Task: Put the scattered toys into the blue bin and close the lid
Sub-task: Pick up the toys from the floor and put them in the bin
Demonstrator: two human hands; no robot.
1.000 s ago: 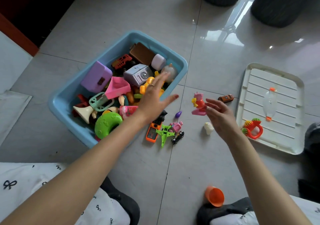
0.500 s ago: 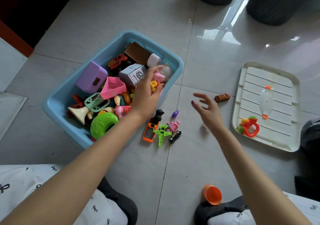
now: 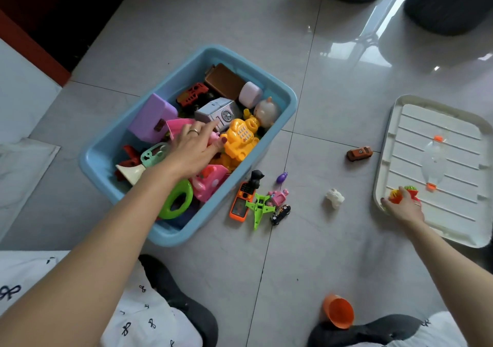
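The blue bin stands open on the floor tiles, full of toys, with a yellow robot on top. My left hand lies low inside it, thumb and fingers around a small pink figure. The white lid lies upside down at the right. My right hand grips a red ring rattle on the lid's near corner. Loose on the floor between them lie an orange phone, a green plane, a white animal and a brown car.
A clear bottle-shaped toy rests on the lid. An orange cup lies by my right knee. Two dark round stools stand at the far edge, and a white mat lies to the left.
My left hand took the pink figure from my right hand and lowered it into the bin. My right hand swung right onto the lid and closed on the red rattle.
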